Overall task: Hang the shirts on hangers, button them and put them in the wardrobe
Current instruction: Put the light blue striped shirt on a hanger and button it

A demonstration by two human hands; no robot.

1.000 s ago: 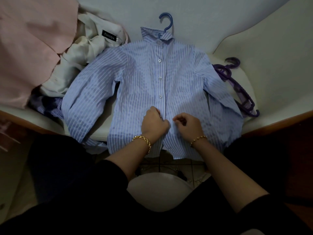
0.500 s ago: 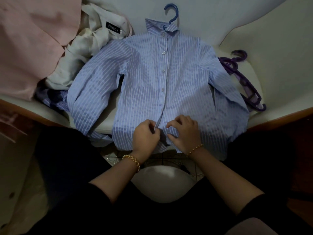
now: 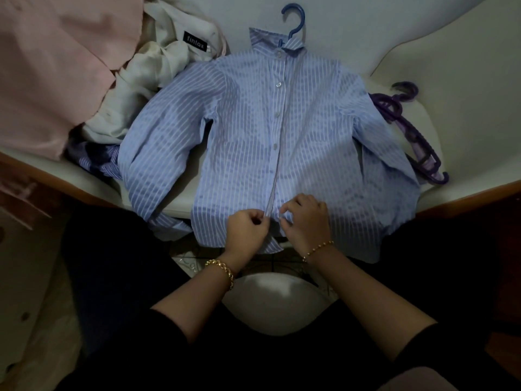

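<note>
A blue striped shirt (image 3: pixel 248 136) lies flat on a white seat (image 3: pixel 439 80), front up, collar at the far end. The hook of a blue hanger (image 3: pixel 296 21) sticks out of the collar. Several buttons run down the placket, closed from the collar down. At the hem, my left hand (image 3: pixel 246 228) pinches the left placket edge. My right hand (image 3: pixel 306 221) pinches the right placket edge just beside it. The lowest button is hidden by my fingers.
A cream garment with a black label (image 3: pixel 158 71) and a pink garment (image 3: pixel 53 63) are piled at the far left. A darker striped cloth (image 3: pixel 93 159) lies under them. Purple hangers (image 3: pixel 414 136) lie to the right of the shirt. A wooden seat edge (image 3: pixel 465 196) runs on both sides.
Both hands have moved down the placket from mid-shirt to the hem. The left hand now pinches the edge lower down, and the view has shifted slightly.
</note>
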